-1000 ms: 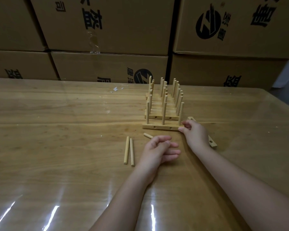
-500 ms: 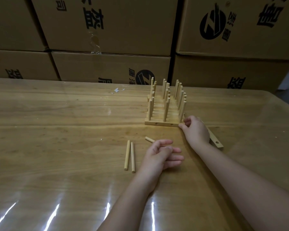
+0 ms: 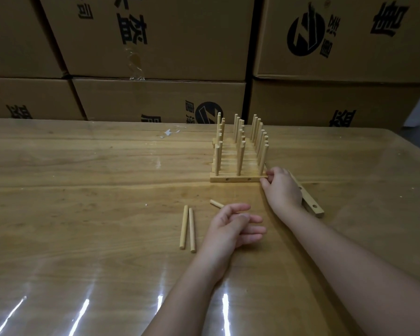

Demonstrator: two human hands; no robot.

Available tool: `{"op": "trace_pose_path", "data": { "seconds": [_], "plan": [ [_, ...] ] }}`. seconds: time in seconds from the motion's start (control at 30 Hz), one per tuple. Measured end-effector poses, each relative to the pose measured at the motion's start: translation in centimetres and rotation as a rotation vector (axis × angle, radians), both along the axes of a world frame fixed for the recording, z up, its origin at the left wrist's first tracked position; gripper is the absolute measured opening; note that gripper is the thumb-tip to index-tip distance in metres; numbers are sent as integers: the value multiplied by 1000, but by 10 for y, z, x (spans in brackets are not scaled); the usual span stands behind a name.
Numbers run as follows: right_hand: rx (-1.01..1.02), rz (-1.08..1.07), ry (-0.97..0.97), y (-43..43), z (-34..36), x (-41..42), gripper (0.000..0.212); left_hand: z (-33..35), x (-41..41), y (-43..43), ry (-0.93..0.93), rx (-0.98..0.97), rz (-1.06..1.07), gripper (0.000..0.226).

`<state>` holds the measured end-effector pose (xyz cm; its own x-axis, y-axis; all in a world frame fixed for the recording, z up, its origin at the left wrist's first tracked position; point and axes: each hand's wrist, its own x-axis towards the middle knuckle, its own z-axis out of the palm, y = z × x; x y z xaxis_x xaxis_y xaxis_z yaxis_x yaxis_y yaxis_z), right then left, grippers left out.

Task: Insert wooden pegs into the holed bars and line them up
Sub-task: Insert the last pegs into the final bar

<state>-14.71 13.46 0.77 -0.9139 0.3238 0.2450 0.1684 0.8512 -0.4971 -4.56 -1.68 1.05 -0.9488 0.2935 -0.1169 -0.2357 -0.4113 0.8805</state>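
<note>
Stacked cardboard boxes (image 3: 155, 37) stand behind a wide wooden tabletop (image 3: 83, 166). On the tabletop, a row of pegged bars (image 3: 239, 151) is lined up one behind the other, each with upright pegs, and the nearest bar (image 3: 238, 178) already carries three. So most of the work looks done. What remains, as it seems, is one empty bar (image 3: 310, 202), which lies at an angle partly under the right wrist, and three loose pegs.

The right hand (image 3: 280, 187) touches the right end of the nearest bar with its fingertips, probably to push it straight against the row; the fingers are bent and narrow, holding nothing else. The left hand (image 3: 233, 229) rests loosely open on the tabletop and is empty. Two loose pegs (image 3: 187, 229) lie side by side just left of it, and a shorter-looking peg (image 3: 216, 203) lies partly hidden behind its fingers.
</note>
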Motion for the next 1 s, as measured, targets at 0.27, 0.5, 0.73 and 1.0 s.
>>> {"op": "trace_pose_path", "data": {
  "seconds": [0.27,0.5,0.73,1.0],
  "plan": [
    [272,-160,35,38,-1,41,62,-2,-2,-1,8,-1,43,16],
    [77,-235,-122,73,-8,68,46,-4,-1,0,10,-1,41,14],
    [-225,-203,-222,55,2,96,35,-1,1,2,56,-44,87,14],
    [-800,88,-76,-10,18,131,33,-2,2,5,52,-47,118,24]
  ]
}}
